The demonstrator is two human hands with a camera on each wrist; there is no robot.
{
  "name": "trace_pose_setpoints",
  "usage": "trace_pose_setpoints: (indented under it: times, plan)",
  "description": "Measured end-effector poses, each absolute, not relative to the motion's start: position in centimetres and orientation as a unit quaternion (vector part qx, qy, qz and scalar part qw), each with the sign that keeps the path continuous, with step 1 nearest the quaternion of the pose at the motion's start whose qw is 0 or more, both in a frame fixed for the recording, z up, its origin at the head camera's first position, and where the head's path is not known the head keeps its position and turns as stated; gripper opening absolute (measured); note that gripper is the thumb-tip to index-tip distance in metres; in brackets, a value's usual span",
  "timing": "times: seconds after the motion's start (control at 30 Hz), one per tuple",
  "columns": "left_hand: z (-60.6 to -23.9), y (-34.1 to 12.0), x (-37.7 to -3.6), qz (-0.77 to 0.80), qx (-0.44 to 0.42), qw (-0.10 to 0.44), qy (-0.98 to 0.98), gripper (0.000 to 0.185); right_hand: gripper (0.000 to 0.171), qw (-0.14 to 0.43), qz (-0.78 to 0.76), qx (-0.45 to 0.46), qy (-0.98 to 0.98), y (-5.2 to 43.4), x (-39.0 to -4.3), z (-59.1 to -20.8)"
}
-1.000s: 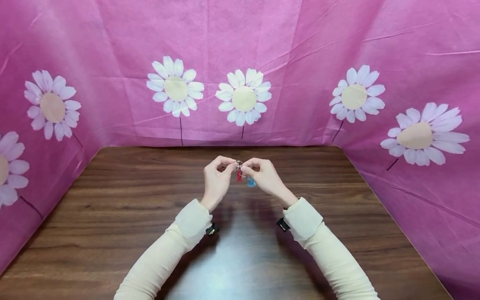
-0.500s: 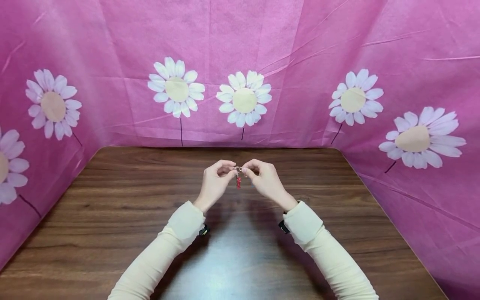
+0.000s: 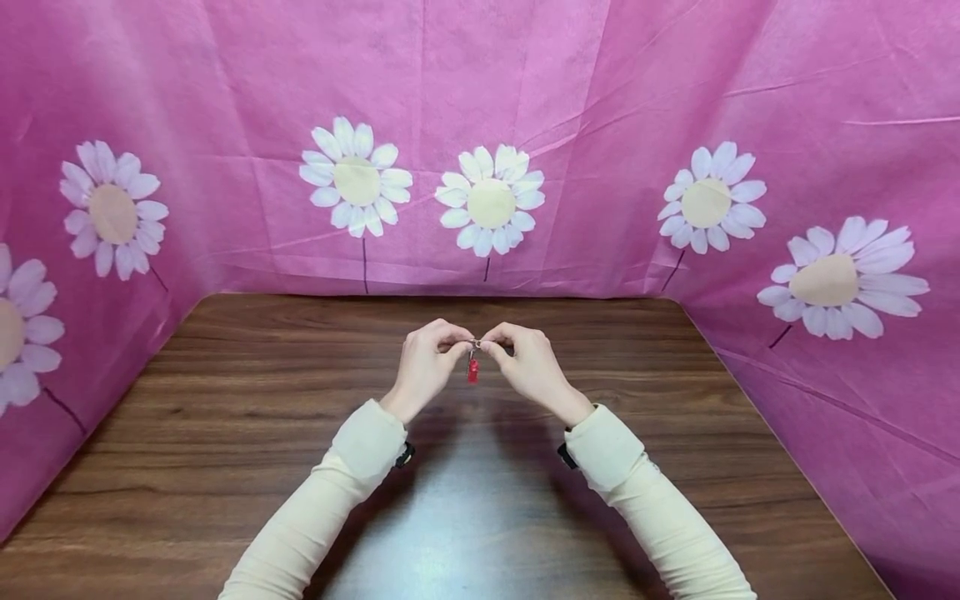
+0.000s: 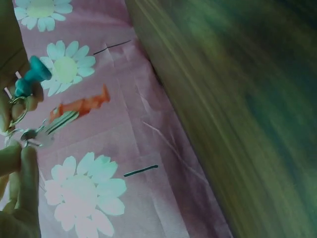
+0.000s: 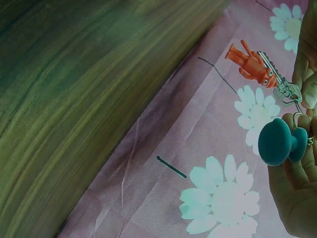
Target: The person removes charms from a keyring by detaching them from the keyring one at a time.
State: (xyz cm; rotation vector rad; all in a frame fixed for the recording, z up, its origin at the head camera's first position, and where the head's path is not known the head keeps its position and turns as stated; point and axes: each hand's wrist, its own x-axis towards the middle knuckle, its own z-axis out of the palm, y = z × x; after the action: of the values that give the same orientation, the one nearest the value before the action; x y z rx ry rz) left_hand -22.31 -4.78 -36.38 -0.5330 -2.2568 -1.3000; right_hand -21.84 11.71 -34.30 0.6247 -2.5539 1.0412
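Observation:
In the head view both hands meet above the table's far half. My left hand [image 3: 427, 367] pinches a metal key ring [image 4: 30, 135] between thumb and fingers. From it dangle a small red figure [image 3: 472, 371] with eyes and a metal key [image 4: 62, 121] alongside. Opposite, my right hand [image 3: 531, 362] pinches a gold-coloured ring [image 4: 19, 113] that bears a teal charm [image 5: 276, 142] shaped like a push pin. The rings come together between the two sets of fingertips, which partly hide them. In the head view the teal charm is hidden behind the right hand.
A brown wood-grain table [image 3: 247, 433] lies beneath both hands. Pink cloth [image 3: 585, 233] printed with white daisies hangs along its back and sides.
The hands have come slightly lower, and the left has shifted a little left. The red figure hangs lower, below the fingertips. The blue-teal charm has gone out of sight in the head view.

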Motion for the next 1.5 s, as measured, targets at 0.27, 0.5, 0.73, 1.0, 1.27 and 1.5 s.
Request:
trace_pose_setpoints:
  times: [0.27, 0.5, 0.73, 1.0, 1.27, 1.5]
  plan:
    - [-36.8, -4.5, -21.9, -0.545, -0.190, 0.291, -0.763, 0.005, 0.005, 0.135, 0.396, 0.214, -0.882, 11.7, -21.6, -34.2]
    - [-35.4, -3.9, -21.1, -0.596, -0.172, 0.285, -0.731, 0.005, 0.005, 0.114, 0.438, 0.200, -0.869, 11.9, -21.7, -33.8]
    - [-35.4, -3.8, -21.5, -0.671, -0.100, 0.193, -0.709, 0.009, 0.005, 0.103, 0.468, 0.197, -0.855, 11.8, -21.9, -33.8]
    - [-35.6, -3.2, -21.6, -0.723, -0.037, 0.151, -0.673, 0.011, 0.006, 0.080, 0.493, 0.192, -0.845, 11.8, -22.0, -33.8]
    - [-35.8, -2.8, -21.5, -0.749, -0.040, 0.132, -0.648, 0.013, 0.006, 0.088, 0.492, 0.192, -0.844, 12.2, -22.1, -33.8]
    - [-36.2, -3.3, -21.6, -0.705, -0.100, 0.096, -0.695, 0.020, 0.006, 0.122, 0.461, 0.192, -0.858, 12.6, -21.9, -34.0]
